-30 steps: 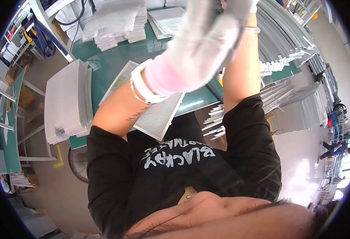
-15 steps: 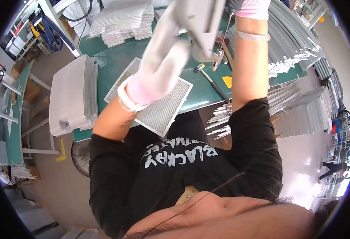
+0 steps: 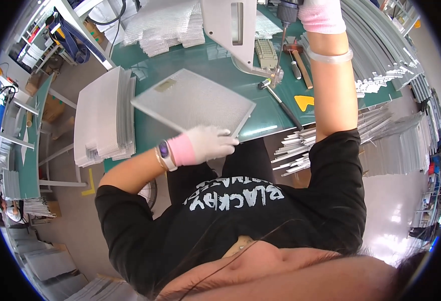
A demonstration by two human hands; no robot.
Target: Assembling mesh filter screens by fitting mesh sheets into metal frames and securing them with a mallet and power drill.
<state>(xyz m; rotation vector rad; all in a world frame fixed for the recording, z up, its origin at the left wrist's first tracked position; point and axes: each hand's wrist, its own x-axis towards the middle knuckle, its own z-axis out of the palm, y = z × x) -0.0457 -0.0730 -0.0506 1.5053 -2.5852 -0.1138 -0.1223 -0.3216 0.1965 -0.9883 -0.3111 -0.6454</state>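
Note:
My left hand (image 3: 211,145), in a white glove with a pink cuff, touches the near edge of a framed mesh panel (image 3: 193,100). Its fingers are stretched and slightly apart beside the panel's near corner. The panel lies on the green tabletop (image 3: 153,65). At the top edge, my gloved right hand (image 3: 322,16) is beside a dark powered driver (image 3: 287,14) with a long thin bit pointing down. The fingers of that hand are cut off by the picture, so its grip is hidden. A grey machine arm (image 3: 229,30) stands left of the bit.
A small mallet (image 3: 280,108), a wooden-handled hammer (image 3: 303,70), a screwdriver (image 3: 295,70) and a yellow plate (image 3: 304,102) lie at the right. Stacked panels (image 3: 102,118) stand at the left and more mesh sheets (image 3: 163,25) behind. Bundled metal strips (image 3: 366,45) line the right side.
My left hand has come down from beside the machine arm to the panel's near edge. The panel has turned and shifted away from me. My right hand stays by the driver.

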